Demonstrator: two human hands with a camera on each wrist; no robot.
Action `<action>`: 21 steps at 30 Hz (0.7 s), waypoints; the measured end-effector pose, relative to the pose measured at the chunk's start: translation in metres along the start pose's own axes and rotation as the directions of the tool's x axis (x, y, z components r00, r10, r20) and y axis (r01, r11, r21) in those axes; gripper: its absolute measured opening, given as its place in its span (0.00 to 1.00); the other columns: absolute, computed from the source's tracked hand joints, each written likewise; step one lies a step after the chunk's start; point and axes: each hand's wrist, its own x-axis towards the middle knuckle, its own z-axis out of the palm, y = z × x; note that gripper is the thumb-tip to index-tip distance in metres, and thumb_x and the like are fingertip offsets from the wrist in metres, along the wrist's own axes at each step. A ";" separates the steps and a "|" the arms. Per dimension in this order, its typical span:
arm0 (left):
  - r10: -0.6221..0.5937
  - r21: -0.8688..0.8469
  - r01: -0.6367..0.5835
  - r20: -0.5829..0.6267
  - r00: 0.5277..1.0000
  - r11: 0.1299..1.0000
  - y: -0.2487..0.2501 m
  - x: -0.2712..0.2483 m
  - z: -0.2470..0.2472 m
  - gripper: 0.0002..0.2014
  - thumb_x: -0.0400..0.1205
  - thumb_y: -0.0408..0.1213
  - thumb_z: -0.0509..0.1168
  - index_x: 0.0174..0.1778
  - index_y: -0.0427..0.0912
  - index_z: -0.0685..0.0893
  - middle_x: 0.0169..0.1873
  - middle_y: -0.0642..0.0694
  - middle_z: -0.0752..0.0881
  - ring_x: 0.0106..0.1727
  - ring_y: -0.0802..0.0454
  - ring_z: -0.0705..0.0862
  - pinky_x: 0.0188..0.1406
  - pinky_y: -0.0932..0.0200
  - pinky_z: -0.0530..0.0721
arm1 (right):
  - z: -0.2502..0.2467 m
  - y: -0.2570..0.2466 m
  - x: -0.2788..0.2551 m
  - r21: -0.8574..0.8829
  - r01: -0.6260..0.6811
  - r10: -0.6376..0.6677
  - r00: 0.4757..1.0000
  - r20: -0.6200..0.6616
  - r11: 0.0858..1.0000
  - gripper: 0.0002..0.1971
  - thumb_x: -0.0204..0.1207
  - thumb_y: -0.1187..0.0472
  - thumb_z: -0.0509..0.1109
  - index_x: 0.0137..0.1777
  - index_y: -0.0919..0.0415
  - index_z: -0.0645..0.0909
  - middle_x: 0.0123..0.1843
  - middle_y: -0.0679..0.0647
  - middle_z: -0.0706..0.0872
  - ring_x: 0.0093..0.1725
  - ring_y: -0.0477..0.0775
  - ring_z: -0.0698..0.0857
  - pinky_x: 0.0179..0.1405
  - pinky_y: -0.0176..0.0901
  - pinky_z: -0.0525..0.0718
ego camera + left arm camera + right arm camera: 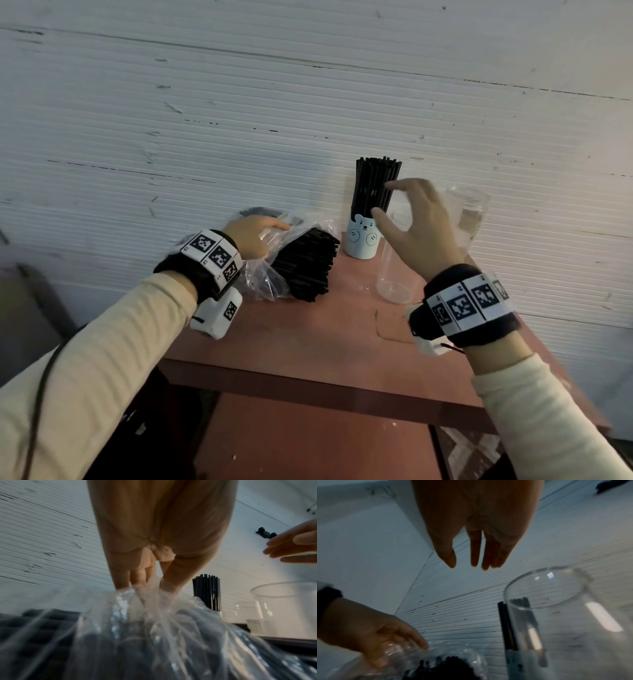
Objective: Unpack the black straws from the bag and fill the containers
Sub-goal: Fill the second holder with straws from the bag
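Note:
A clear plastic bag [274, 274] full of black straws [308, 267] lies at the table's back left. My left hand [263, 233] grips the bag's top, fingers and thumb pinching the plastic [147, 584]. A pale bear-print cup [361, 240] stands upright behind, packed with black straws [375, 181]. My right hand [387, 202] hovers open beside those straws, fingers straight and holding nothing [464, 563]. Below it stands an upright clear cup [394, 274], with no straws visible in it [556, 615].
A second clear container [469, 212] stands at the back right near the ribbed white wall [239, 120]. The small reddish table [308, 335] has bare surface at the front, and its front edge drops off just beyond my wrists.

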 end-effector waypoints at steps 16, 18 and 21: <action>0.008 -0.310 -0.142 -0.394 0.919 0.940 -0.003 0.006 -0.024 0.26 0.76 0.18 0.60 0.55 0.55 0.87 0.68 0.51 0.83 0.44 0.51 0.86 0.52 0.47 0.88 | 0.133 -0.039 0.052 -0.196 0.116 0.063 0.688 0.723 0.974 0.24 0.85 0.46 0.57 0.79 0.51 0.68 0.76 0.59 0.75 0.73 0.61 0.75 0.70 0.51 0.72; -0.018 -0.341 -0.138 -0.416 0.909 0.930 -0.003 0.006 -0.023 0.23 0.76 0.19 0.63 0.53 0.53 0.87 0.65 0.52 0.84 0.38 0.54 0.85 0.52 0.49 0.87 | 0.142 -0.034 0.054 -0.201 0.119 0.066 0.685 0.725 0.972 0.24 0.85 0.47 0.59 0.81 0.47 0.66 0.75 0.62 0.73 0.72 0.64 0.74 0.71 0.53 0.72; -0.055 -0.377 -0.125 -0.431 0.901 0.918 -0.001 0.006 -0.023 0.21 0.76 0.20 0.64 0.53 0.53 0.87 0.61 0.53 0.85 0.50 0.46 0.87 0.44 0.53 0.87 | 0.149 -0.031 0.053 -0.174 0.144 0.033 0.672 0.740 0.974 0.23 0.85 0.51 0.60 0.79 0.42 0.67 0.75 0.62 0.72 0.71 0.67 0.74 0.73 0.57 0.71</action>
